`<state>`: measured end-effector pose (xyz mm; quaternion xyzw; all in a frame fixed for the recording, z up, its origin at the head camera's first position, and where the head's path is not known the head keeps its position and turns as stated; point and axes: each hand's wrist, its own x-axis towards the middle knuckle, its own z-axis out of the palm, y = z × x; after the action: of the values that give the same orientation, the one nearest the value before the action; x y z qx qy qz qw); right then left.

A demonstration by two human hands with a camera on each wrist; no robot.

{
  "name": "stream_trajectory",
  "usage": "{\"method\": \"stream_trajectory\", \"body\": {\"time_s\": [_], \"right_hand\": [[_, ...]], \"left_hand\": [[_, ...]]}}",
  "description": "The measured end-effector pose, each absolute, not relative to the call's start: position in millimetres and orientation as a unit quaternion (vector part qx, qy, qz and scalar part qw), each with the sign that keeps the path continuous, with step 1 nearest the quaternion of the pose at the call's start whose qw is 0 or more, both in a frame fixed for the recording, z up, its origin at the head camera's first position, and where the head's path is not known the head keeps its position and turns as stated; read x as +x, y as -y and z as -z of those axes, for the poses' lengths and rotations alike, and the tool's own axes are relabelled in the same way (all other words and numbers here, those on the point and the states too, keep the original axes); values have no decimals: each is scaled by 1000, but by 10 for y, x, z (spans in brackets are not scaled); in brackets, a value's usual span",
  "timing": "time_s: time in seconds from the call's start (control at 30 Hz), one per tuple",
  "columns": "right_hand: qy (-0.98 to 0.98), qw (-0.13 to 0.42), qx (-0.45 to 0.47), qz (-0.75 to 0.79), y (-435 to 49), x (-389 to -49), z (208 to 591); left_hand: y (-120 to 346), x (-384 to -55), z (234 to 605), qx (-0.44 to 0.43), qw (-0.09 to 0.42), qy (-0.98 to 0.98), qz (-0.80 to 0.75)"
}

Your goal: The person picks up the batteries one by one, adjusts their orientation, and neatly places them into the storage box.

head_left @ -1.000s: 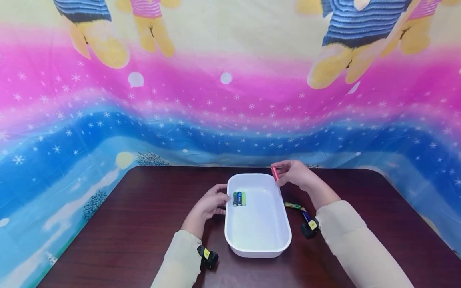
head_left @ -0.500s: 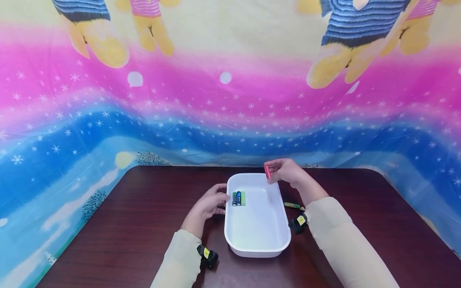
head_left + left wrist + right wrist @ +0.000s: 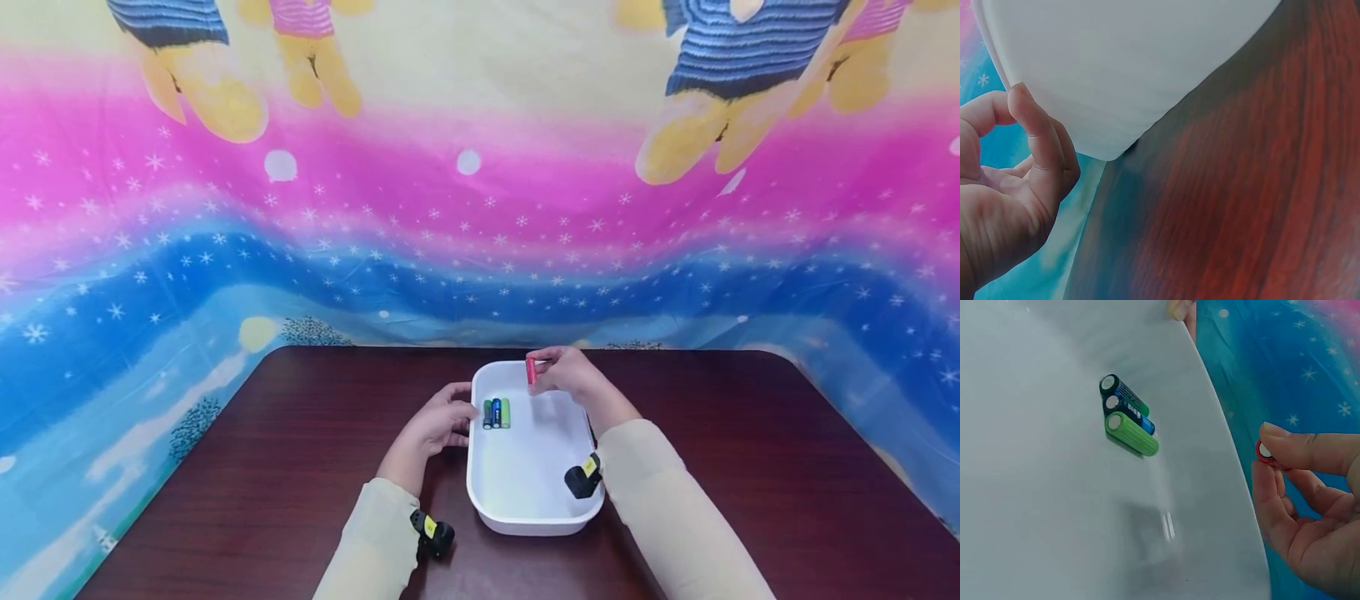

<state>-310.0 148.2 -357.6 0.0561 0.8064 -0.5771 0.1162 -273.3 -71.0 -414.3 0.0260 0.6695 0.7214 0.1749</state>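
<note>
A white rectangular tray (image 3: 517, 492) stands on the table. Three batteries lie side by side inside it near the left wall: a dark green one (image 3: 487, 414), a blue one (image 3: 497, 413) and a light green one (image 3: 506, 414). My left hand (image 3: 441, 418) holds the tray's left rim, its thumb (image 3: 1180, 309) over the edge and the other fingers outside. Between thumb and fingertips, my right hand (image 3: 572, 372) pinches a red battery (image 3: 531, 372) above the far part of the tray. In the right wrist view only the red battery's end shows.
The dark red-brown table (image 3: 300, 467) reaches back to a printed curtain (image 3: 450, 208). My right forearm crosses over the tray's right rim, with the wrist camera (image 3: 582, 478) hanging over the tray's inside. This arm hides the table just right of the tray.
My right hand has carried the red battery leftward from the tray's right far corner to over its inside. Two batteries right of the tray became covered by the arm. My left hand stays put.
</note>
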Motion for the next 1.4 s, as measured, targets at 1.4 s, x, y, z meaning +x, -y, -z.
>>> {"method": "stream_trajectory", "body": {"time_s": [1.4], "right_hand": [[-891,156,18,426,-1258,-3101,3914]], "left_hand": [[695,-2675,4056,30,179,-673,-717]]}}
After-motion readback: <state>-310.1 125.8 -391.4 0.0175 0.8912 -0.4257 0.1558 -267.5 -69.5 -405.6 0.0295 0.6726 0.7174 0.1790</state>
